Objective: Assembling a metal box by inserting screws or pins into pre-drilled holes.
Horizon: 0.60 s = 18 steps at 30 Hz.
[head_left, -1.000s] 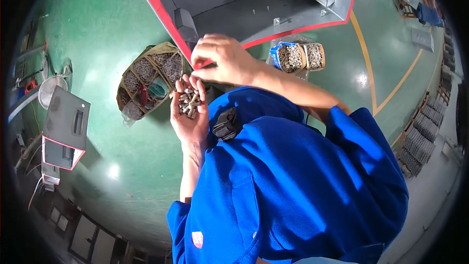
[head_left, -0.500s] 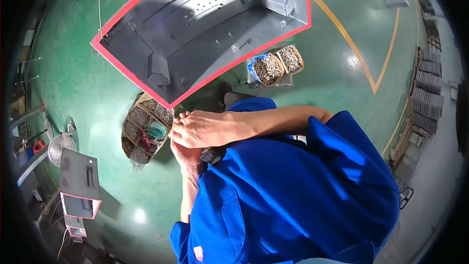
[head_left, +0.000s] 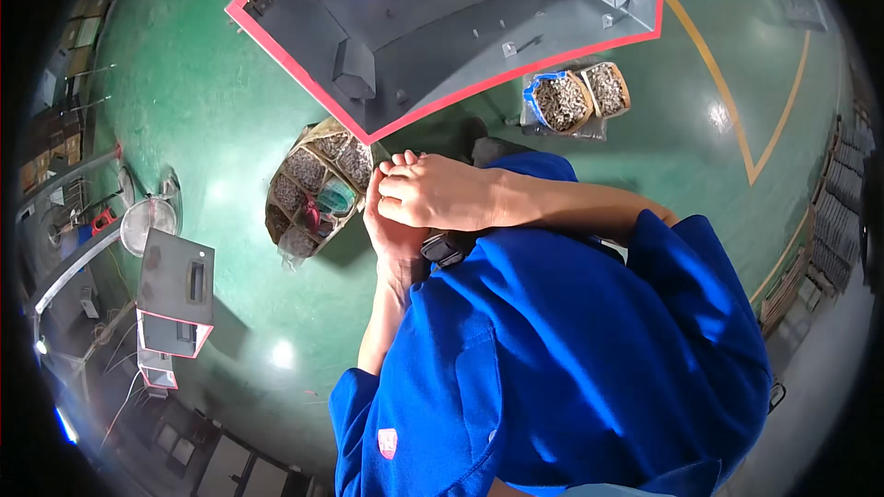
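My right hand (head_left: 442, 191) lies across my left hand (head_left: 396, 237), and the two are pressed together in front of my body. The right fingers are curled over the left hand. Only part of the left hand shows, cupped beneath, with its fingers mostly hidden; whatever lies between the hands cannot be made out. Close to the left wrist is a small black device (head_left: 444, 249). Just beyond the hands is the near corner of a large grey metal housing (head_left: 460, 83) with a red-pink rim. A divided box of small parts (head_left: 304, 170) stands on the floor to their left.
Two open bags of small metal parts (head_left: 564, 103) sit under the housing's right side. At left stand a round fan (head_left: 148, 224) and a smaller grey metal cabinet (head_left: 175, 278). Stacked grey panels (head_left: 836, 193) line the far right, past a yellow floor line (head_left: 716, 74).
The view has shifted, so the housing, boxes and hands appear farther right and higher. My hands stay together in much the same pose beside the housing's corner.
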Each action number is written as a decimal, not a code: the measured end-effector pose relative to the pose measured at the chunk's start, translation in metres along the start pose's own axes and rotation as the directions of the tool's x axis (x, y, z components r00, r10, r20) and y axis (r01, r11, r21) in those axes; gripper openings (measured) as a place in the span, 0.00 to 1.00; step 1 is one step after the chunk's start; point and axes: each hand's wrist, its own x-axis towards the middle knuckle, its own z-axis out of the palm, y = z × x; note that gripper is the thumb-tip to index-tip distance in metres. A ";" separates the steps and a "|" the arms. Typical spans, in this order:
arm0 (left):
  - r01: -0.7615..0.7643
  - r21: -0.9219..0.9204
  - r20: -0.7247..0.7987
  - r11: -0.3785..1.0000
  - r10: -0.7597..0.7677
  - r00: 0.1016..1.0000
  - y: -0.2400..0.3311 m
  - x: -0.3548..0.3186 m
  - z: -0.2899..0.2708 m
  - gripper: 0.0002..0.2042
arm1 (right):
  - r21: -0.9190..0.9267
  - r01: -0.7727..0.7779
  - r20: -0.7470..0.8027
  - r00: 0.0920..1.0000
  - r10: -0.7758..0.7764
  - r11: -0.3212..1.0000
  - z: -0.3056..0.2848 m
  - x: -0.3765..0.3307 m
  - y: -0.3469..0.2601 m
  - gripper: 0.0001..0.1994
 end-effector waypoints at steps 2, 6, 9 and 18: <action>0.007 0.030 0.013 1.000 -0.007 1.000 0.004 -0.002 -0.002 0.11 | -0.005 0.003 -0.042 0.999 -0.003 1.000 0.001 0.001 -0.003 0.08; 0.055 0.017 0.050 0.998 -0.056 0.997 0.008 0.001 0.002 0.11 | -0.019 -0.017 -0.087 0.996 0.015 1.000 0.002 0.005 -0.004 0.06; 0.086 0.065 0.045 0.994 -0.089 0.995 0.011 0.003 0.004 0.12 | -0.067 -0.016 -0.137 0.991 0.007 0.998 0.000 0.009 -0.004 0.05; 0.184 0.038 -0.064 0.982 -0.181 0.981 0.035 -0.019 0.005 0.12 | 0.013 -0.068 -0.120 0.990 0.069 0.998 0.008 0.022 -0.030 0.05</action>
